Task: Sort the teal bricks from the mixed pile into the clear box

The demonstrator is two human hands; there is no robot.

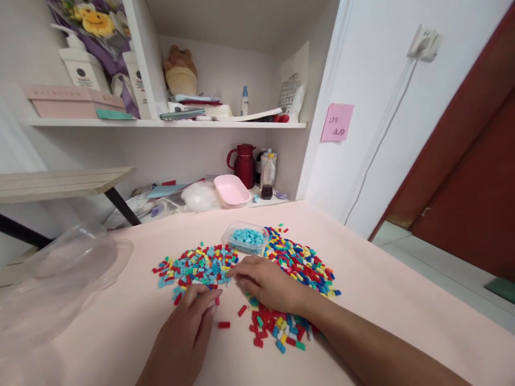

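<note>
White wall [374, 80], open white shelving [142, 59], red-brown door [475, 203], pale tiled floor [434, 268].

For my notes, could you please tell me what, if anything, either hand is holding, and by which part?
That cannot be told: left hand and right hand are at the small bricks, but any hold is unclear.

Small rectangular multicoloured bricks [300, 260], in moulded plastic with a low sheen, lay on a pale pink, smooth, matt tabletop [161, 332]; small turquoise pieces [247, 236], likewise plastic, filled a thin, clear, glossy plastic tub [226, 236]. The shallow pale pink rectangular tray [232, 188] was smooth plastic, the deep red handled jug [244, 169] glossy, and the square pink note [337, 123] matt paper. A light, wood-grained board [60, 185] looked matt above its smooth black leg [122, 206].
</note>
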